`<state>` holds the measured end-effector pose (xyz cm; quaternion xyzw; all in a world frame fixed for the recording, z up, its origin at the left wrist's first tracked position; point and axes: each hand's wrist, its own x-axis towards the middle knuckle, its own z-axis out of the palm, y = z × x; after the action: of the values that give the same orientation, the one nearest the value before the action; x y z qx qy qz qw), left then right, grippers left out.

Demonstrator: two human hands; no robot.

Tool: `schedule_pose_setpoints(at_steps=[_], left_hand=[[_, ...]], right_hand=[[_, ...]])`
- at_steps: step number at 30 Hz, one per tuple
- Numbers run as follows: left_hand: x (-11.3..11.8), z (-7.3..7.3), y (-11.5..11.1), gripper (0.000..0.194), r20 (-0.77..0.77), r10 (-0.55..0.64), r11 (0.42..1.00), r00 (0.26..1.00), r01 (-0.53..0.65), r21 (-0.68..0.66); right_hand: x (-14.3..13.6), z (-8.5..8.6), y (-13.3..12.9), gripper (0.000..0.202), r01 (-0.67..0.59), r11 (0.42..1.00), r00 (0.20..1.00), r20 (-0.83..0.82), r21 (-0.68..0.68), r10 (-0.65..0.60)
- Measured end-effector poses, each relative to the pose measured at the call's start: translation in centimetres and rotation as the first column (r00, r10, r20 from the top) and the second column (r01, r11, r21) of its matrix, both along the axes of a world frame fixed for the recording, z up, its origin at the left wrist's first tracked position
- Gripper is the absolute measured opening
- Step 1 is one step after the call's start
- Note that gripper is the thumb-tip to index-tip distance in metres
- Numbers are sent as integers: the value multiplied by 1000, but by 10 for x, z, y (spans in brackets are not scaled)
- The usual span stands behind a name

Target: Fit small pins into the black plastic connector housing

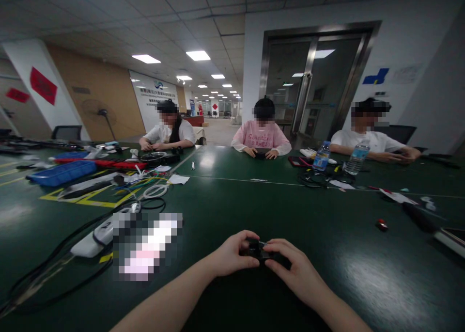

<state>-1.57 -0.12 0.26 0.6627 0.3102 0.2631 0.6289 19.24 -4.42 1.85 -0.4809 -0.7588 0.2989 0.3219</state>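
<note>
A small black object is held between both hands just above the green table, near its front edge. My left hand grips its left side, thumb below and fingers curled over the top. On the right side my right hand pinches it with thumb and fingertips. The fingers cover much of the object, and its exact kind cannot be made out.
Left lie a white power strip, black cables, a blurred bright item and a blue tray. Two bottles and a red item are on the right. Three people sit across the table.
</note>
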Motion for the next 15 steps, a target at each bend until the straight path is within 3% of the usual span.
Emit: schedule_pose_setpoints(at_steps=[15], left_hand=[[-1,1,-3,43,52,-3,999,999,1,49]], right_hand=[[-6,-1,-1,25,-16,1000,997,-69,9,16]])
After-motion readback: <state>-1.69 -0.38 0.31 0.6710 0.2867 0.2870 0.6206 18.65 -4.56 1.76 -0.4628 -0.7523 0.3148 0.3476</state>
